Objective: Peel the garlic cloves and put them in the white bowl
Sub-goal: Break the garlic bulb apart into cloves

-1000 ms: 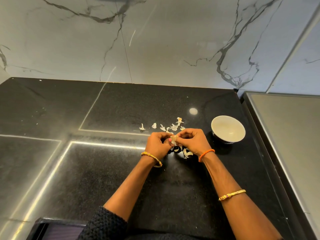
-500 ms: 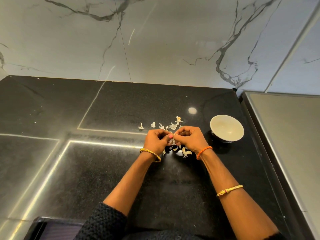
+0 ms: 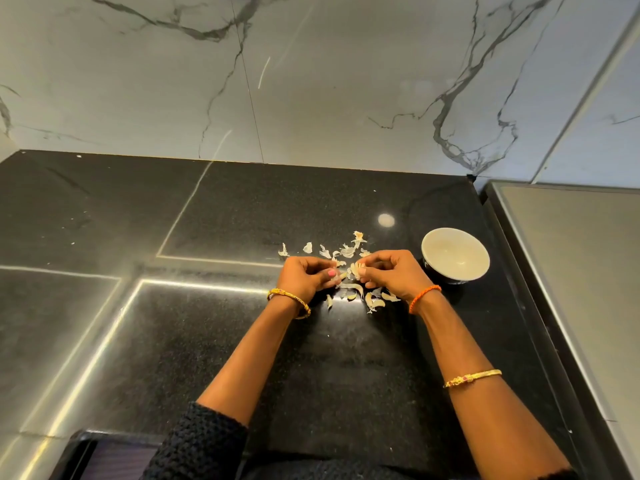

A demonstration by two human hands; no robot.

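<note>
Where black granite counter point(image 3: 173, 341) meets veined marble wall point(image 3: 346, 81), both hands point(image 3: 349, 275) pinch a garlic clove point(image 3: 354, 270).

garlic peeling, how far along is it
Done: loose skins litter the counter, so some peeling has happened. In hand: both the left hand and right hand pinch a clove. Left: the bowl looks nearly empty; its contents are unclear.
</note>
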